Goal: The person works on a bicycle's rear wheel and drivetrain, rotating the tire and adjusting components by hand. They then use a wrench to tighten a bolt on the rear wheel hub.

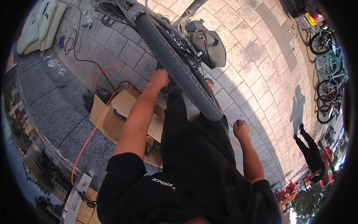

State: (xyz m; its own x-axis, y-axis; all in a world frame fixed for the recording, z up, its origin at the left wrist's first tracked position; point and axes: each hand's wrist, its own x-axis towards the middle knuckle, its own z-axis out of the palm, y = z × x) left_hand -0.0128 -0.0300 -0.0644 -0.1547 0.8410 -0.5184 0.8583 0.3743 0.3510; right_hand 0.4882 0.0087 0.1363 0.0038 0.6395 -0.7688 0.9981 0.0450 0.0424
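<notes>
A bicycle wheel with a knobbly black tyre (175,67) stands tilted in front of me, its near end between my knees. My left hand (160,78) is closed just left of the tyre; what its fingers hold is hidden. Lower and to the right of the wheel, my right hand (241,130) is curled around a small dark thing I cannot make out. That hand is apart from the tyre. The chain and sprocket area (112,9) shows at the top, partly cut off.
Left of my leg lies an open cardboard box (106,125) with dark curved pieces inside. An orange hose (87,143) runs across it. Beyond the wheel sits a dark grey bag (209,44). Parked bicycles (328,87) and a person in black (311,153) are at the right.
</notes>
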